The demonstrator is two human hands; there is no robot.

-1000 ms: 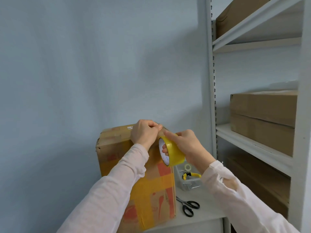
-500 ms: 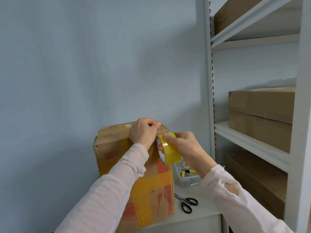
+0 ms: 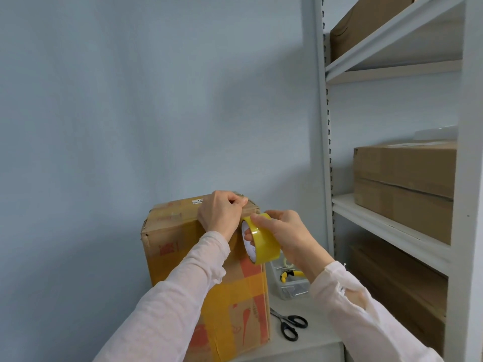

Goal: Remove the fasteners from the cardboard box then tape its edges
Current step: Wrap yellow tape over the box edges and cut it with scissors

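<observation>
Fingers of left hand curl at cardboard box top edge, likely pinching a hidden tape end; right hand grips yellow tape roll.
Roll sits slightly lower than a second ago, so tape is probably being drawn out; box upright on worktop.

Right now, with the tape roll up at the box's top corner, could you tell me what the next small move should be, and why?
Probably draw the yellow tape roll down the right front edge of the cardboard box. The left hand pinches the box's top edge by that corner, seemingly pinning the tape's end, and the right hand grips the roll right beside it.
</observation>
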